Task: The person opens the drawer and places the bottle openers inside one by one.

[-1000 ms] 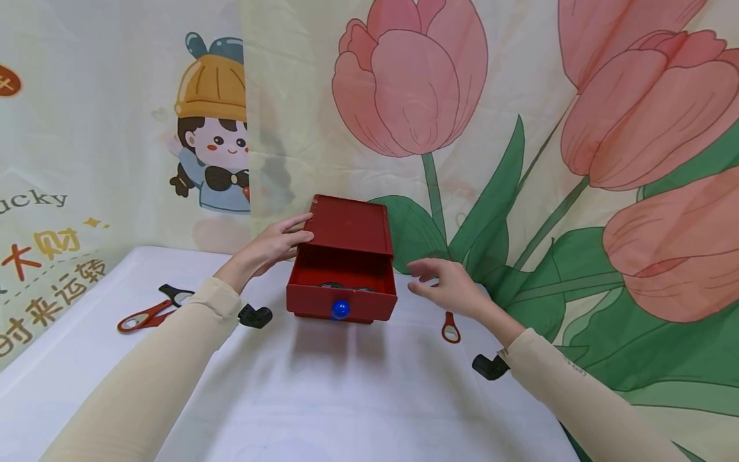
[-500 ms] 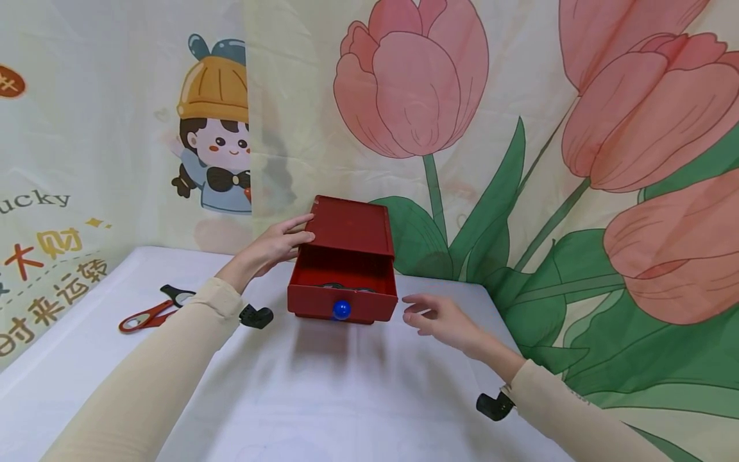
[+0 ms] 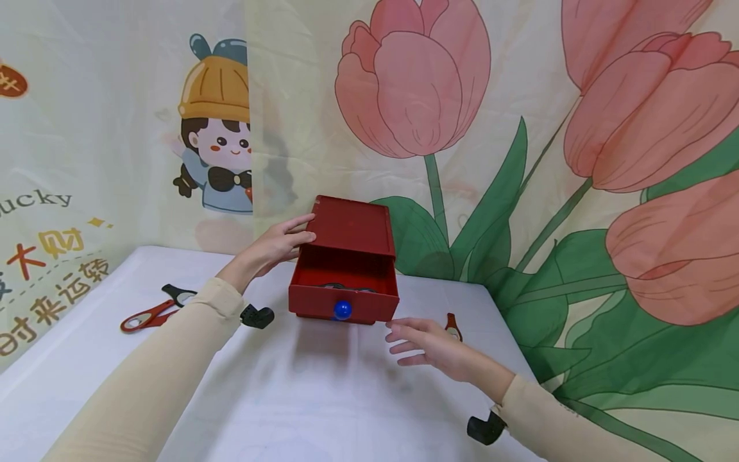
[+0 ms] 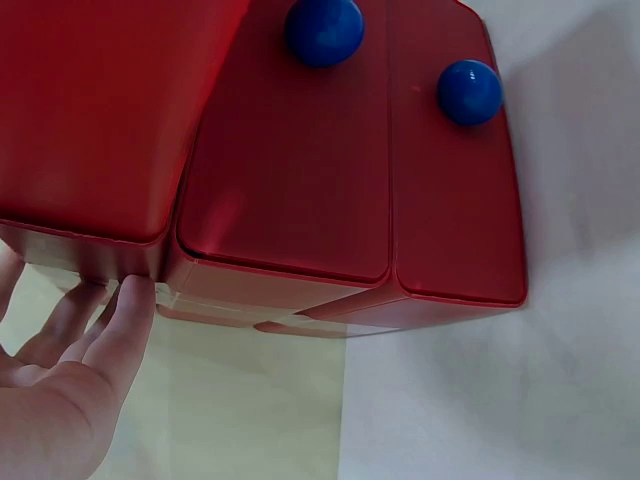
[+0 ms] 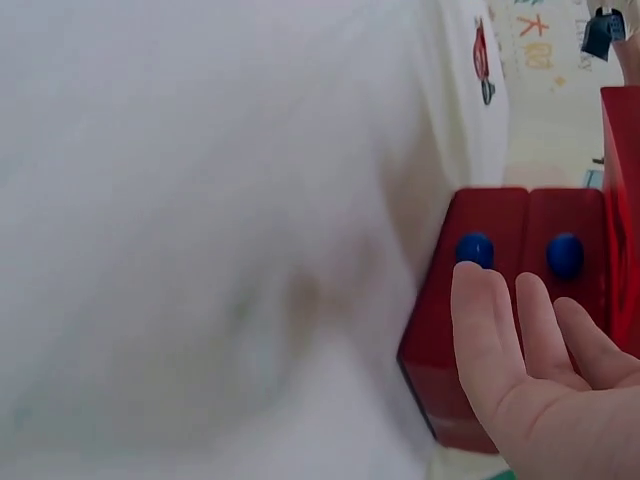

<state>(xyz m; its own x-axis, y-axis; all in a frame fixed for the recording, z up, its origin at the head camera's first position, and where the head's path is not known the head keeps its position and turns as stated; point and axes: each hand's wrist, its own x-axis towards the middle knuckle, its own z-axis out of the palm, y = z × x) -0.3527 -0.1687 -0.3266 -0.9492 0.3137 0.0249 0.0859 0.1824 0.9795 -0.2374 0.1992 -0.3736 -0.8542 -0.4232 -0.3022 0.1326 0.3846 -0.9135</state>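
A red chest of drawers (image 3: 352, 221) stands mid-table with its top drawer (image 3: 317, 301) pulled out. Dark, round-edged items (image 3: 331, 285) show inside the drawer; their kind is unclear. My left hand (image 3: 268, 251) rests its fingers against the chest's left side and upper edge. From the left wrist, two fronts with blue knobs (image 4: 325, 30) are visible, with left fingers (image 4: 125, 320) touching the red side. My right hand (image 3: 430, 346), fingers extended and holding nothing, is by the drawer's lower right corner. In the right wrist view, its fingertips overlap one blue knob (image 5: 475, 250); contact cannot be told.
On the table's left lie a red loop-ended tool (image 3: 147, 317) and a black one (image 3: 179, 294), partly behind the left sleeve. Another red loop-ended tool (image 3: 453, 326) lies behind the right hand. Printed cloth (image 3: 412, 90) hangs behind the white table (image 3: 323, 398).
My right hand has come down and toward the left, from beside the drawer to below its right corner. The red tool on the right shows again. The left hand and drawer stay put.
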